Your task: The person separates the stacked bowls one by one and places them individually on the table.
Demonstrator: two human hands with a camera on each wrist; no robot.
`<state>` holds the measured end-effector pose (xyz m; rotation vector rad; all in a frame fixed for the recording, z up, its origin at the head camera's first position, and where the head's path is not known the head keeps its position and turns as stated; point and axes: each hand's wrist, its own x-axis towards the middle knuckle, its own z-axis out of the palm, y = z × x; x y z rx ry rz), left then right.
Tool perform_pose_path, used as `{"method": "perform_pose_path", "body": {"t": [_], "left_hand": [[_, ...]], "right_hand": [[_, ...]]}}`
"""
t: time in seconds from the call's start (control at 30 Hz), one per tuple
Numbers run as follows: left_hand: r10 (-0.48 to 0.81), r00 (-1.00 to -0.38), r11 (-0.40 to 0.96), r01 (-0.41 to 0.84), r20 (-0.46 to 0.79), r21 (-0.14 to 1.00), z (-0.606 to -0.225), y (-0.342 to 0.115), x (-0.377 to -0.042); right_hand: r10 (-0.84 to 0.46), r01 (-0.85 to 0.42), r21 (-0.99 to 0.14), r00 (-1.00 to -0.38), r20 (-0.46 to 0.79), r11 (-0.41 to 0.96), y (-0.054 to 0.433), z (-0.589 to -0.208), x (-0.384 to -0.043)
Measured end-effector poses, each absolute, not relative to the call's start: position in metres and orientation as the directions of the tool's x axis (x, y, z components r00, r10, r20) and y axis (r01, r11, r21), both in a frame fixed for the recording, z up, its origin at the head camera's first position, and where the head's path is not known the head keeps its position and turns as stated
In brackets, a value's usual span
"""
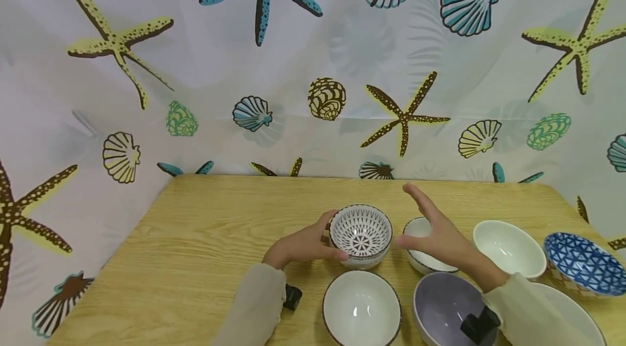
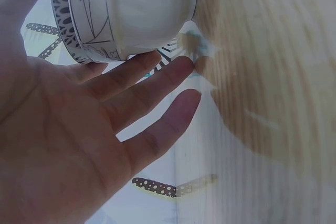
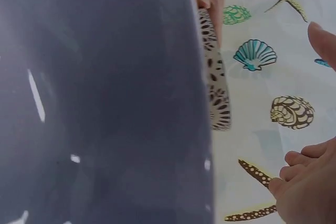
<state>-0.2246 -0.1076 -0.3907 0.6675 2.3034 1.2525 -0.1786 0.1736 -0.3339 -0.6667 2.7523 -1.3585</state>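
Note:
A bowl with a dark leaf-like pattern inside (image 1: 361, 232) sits stacked on a pale bowl (image 1: 363, 265) in the middle of the table. My left hand (image 1: 308, 243) holds this stack from its left side, thumb in front and fingers round the back. In the left wrist view, fingers (image 2: 152, 90) reach along the side of the stacked bowls. To the right of the stack, my right hand (image 1: 442, 237) hovers with thumb and fingers spread wide apart, holding nothing. It partly hides a white dark-rimmed bowl (image 1: 418, 228) behind it.
A white bowl with a dark rim (image 1: 362, 308) stands in front of the stack, and a purple bowl (image 1: 442, 302) beside it under my right wrist. Farther right are a white bowl (image 1: 508, 248), a blue-patterned bowl (image 1: 584, 263) and another pale bowl (image 1: 572, 310). A printed cloth hangs behind the table.

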Motion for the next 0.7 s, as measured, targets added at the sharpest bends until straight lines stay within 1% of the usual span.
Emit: {"method": "perform_pose_path", "body": {"t": [0.17, 0.47, 0.7], "left_hand": [[0.598, -0.789, 0.473, 0.204, -0.142, 0.857, -0.390, -0.108, -0.225], [0.617, -0.777, 0.453, 0.221, -0.124, 0.864, -0.390, -0.108, -0.225], [0.626, -0.772, 0.434, 0.226, -0.112, 0.872, -0.390, -0.108, -0.225]], "right_hand": [[-0.376, -0.355, -0.747, -0.914, 0.152, 0.562, 0.165, -0.344, -0.185], [-0.429, -0.360, -0.739, -0.897, 0.107, 0.569, 0.157, -0.361, -0.198], [-0.457, -0.377, -0.688, -0.886, 0.074, 0.620, 0.152, -0.368, -0.208]]}}
